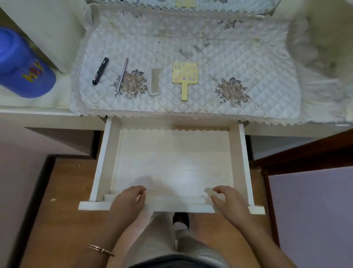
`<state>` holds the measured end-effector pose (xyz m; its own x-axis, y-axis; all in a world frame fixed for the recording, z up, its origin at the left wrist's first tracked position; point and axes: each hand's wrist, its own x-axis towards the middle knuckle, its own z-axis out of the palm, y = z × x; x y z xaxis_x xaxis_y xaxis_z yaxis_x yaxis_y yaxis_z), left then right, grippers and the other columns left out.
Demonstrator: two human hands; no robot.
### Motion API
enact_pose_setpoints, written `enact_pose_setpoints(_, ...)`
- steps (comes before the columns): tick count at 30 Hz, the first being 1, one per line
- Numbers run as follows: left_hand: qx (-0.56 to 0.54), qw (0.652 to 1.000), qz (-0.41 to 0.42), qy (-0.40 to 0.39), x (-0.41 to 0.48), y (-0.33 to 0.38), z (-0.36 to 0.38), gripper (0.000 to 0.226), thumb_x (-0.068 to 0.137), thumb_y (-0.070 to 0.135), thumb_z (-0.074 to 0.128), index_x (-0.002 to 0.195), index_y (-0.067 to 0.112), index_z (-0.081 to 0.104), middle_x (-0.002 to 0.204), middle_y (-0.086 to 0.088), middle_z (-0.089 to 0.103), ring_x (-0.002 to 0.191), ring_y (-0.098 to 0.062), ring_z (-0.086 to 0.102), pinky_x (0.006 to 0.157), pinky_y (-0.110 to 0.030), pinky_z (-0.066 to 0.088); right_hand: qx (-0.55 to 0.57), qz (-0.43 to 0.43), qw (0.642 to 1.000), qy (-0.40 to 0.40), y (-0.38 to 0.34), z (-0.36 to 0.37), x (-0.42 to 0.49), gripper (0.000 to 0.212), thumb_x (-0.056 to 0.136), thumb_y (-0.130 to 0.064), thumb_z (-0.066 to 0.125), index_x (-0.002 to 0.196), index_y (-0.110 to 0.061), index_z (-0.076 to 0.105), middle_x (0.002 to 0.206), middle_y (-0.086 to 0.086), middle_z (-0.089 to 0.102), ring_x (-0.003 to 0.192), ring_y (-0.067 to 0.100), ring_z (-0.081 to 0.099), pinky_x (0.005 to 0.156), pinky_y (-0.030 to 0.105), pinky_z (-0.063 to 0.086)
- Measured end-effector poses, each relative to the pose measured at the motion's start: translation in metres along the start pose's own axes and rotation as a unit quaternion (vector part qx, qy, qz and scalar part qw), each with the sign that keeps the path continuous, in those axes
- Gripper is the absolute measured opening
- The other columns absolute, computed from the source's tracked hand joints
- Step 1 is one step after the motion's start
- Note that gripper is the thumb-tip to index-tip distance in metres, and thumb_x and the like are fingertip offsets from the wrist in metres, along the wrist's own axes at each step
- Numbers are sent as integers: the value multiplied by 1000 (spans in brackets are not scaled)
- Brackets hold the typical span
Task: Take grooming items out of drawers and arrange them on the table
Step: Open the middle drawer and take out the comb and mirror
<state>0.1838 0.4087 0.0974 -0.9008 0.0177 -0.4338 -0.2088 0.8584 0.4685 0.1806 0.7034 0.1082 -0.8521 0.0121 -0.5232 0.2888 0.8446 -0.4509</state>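
A white drawer point(107, 153) stands pulled out below the table, and nothing lies inside it. My left hand point(128, 200) and my right hand point(227, 202) both rest on the drawer's front panel, fingers curled over its top edge. On the quilted table cover point(191, 47) four items lie in a row: a black tube point(100, 71), a thin silver pencil point(122, 75), a white comb point(155, 81) and a yellow hand mirror point(185, 76) with its handle toward me.
A blue container point(23, 65) stands at the left on a white ledge. A white cabinet side point(47, 28) rises behind it. A dark wooden frame point(305, 153) runs along the right. A mirror point(185, 2) at the back reflects the table.
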Motion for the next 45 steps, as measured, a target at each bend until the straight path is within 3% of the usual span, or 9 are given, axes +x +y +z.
enact_pose_setpoints(5,103,992,57,52,-46,1,16,45,79,45,41,95,15,70,92,-3,74,84,-23,69,76,-35,54,-66,-88,990,85,23,21,-43,34,75,-39,66,101,-17,68,99,2,72,94,21,66,93,39,47)
enact_pose_setpoints(9,104,990,57,78,-48,-10,17,33,69,23,76,100,13,68,97,-6,73,91,-27,68,81,-38,53,-79,-95,986,111,24,25,-43,34,74,-36,72,102,-17,68,100,2,72,95,24,65,89,36,47)
enact_pose_setpoints(17,117,987,62,93,-18,-7,7,24,76,24,70,99,23,67,98,4,72,95,-21,65,82,-36,45,-98,-90,982,135,15,13,-17,24,72,-34,74,92,-20,70,89,-2,73,85,22,67,78,36,49)
enact_pose_setpoints(21,100,987,65,111,27,2,-9,27,84,34,55,107,23,64,107,5,68,105,-20,59,90,-35,39,-98,-89,980,146,2,-4,26,34,77,-33,69,107,-17,65,107,2,69,99,25,63,89,37,47)
enact_pose_setpoints(25,82,988,63,116,83,17,-31,28,85,26,60,112,19,62,116,0,64,114,-23,53,94,-36,36,-105,-74,979,161,-18,-27,77,51,80,-32,66,125,-15,51,127,8,57,117,28,52,98,42,42)
enact_pose_setpoints(32,146,965,106,188,154,37,-60,79,60,22,82,129,18,45,135,-15,49,127,-32,32,99,-54,38,-187,-40,950,249,-51,-58,142,82,63,-31,81,132,-17,40,136,15,49,123,36,46,98,52,41)
enact_pose_setpoints(37,167,954,131,209,185,42,-73,70,58,26,83,119,20,48,125,-10,54,118,-30,36,97,-56,39,-193,-43,935,293,-64,-68,167,67,60,-26,83,116,-20,47,127,14,55,115,32,32,94,57,41)
enact_pose_setpoints(40,161,958,106,211,196,48,-77,62,54,27,84,106,24,51,118,-3,48,109,-29,37,87,-52,40,-192,-44,930,309,-67,-68,179,57,60,-24,82,104,-18,48,119,9,48,105,30,32,96,50,31)
enact_pose_setpoints(45,134,964,76,216,203,54,-79,62,48,9,84,97,23,49,116,-1,39,108,-26,31,84,-55,38,-177,-26,931,319,-72,-75,188,58,53,-18,83,97,-20,45,112,6,43,97,26,32,89,49,33)
